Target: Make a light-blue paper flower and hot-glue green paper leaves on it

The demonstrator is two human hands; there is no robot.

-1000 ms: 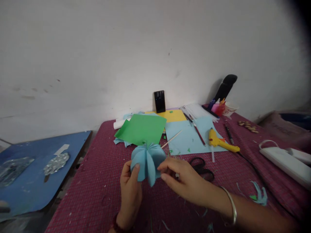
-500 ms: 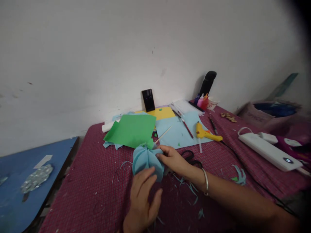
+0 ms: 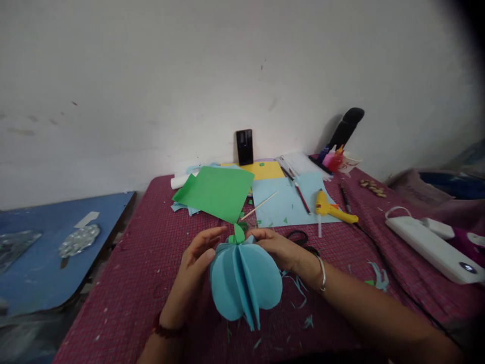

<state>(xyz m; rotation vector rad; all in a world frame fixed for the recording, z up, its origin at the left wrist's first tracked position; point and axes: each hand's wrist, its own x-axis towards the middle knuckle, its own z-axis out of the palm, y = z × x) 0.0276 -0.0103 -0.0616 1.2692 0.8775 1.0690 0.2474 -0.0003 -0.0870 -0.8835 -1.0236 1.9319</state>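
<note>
A light blue paper ball (image 3: 244,280) made of folded round leaves stands up in front of me, with small green paper leaves (image 3: 238,234) on its top. My left hand (image 3: 195,265) holds its left side, fingers curled against the paper. My right hand (image 3: 278,247) grips the top right, beside the green leaves; a silver bangle (image 3: 322,273) sits on that wrist. Both hands are over a maroon checked tablecloth (image 3: 144,283).
Behind lie a green sheet (image 3: 217,192), yellow sheet (image 3: 271,169), light blue sheet (image 3: 290,202), a thin wooden stick (image 3: 259,206), black scissors (image 3: 299,236), a yellow glue gun (image 3: 333,209), a phone (image 3: 244,146) against the wall, glue bottles (image 3: 333,157). White power strip (image 3: 432,245) at right; blue board (image 3: 45,253) at left.
The paper ball has been lifted and turned upright toward me, its leaves fanned out. My left hand moved from below it to its left side; the right hand stays at the top.
</note>
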